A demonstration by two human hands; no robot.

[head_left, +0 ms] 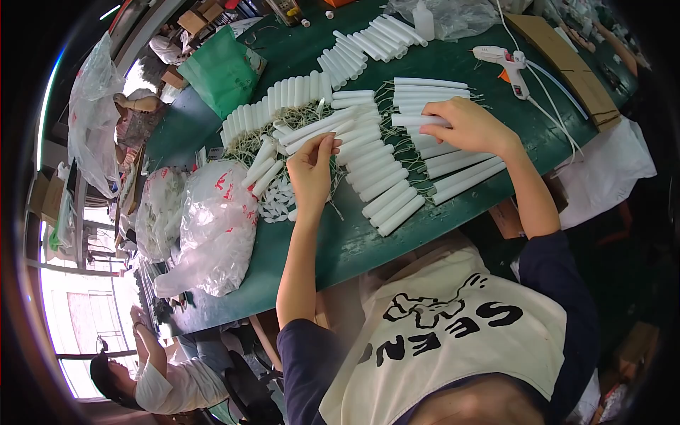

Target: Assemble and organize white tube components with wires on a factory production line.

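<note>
My right hand (467,126) is closed around the end of a white tube (409,121), above a row of similar white tubes (432,86) with thin wires at their ends. My left hand (312,164) is pinched, thumb against fingers; whatever it holds is too small to make out. It hovers beside a middle row of white tubes (372,170) lying side by side. Just left of that hand is a heap of small white pointed pieces (280,200). Loose white tubes (263,170) and tangled pale wires (244,150) lie near it.
A glue gun (504,65) with its cord rests at the right. Clear plastic bags (216,219) stand at the left, and a green bag (221,71) behind. More white tubes (368,44) and a squeeze bottle (423,21) are far back. Co-workers (170,382) sit at the left.
</note>
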